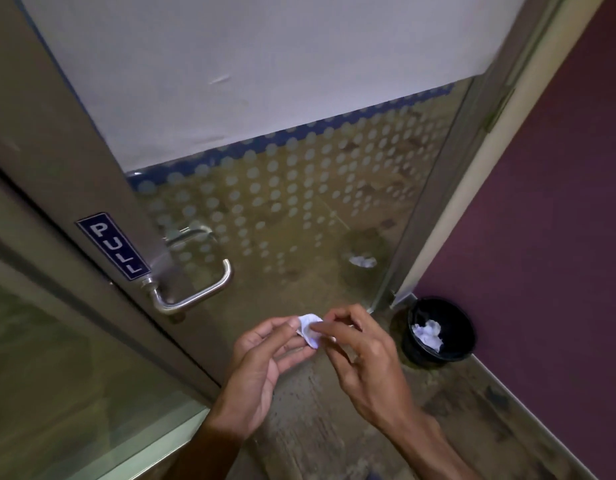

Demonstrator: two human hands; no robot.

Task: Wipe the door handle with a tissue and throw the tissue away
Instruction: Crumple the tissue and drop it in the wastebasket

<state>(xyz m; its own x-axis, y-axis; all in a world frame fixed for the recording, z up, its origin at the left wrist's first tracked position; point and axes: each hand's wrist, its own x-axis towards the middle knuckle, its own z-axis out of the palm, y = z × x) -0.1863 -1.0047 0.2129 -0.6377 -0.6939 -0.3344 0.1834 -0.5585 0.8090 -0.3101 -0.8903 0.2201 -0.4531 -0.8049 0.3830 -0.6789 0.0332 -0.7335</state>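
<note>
Both hands — left hand (261,358), right hand (362,344) — pinch small crumpled white tissue (311,329) | bunch firmly before wiping curved steel door handle (195,292)

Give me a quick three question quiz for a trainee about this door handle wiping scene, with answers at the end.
1. True or false: the tissue is touching the door handle.
2. Which hands hold the tissue?
3. What already lies in the black bin: A) a bottle, B) crumpled paper, C) nothing?

Key:
1. False; it is held apart from the handle.
2. Both, left hand and right hand.
3. B.
</note>
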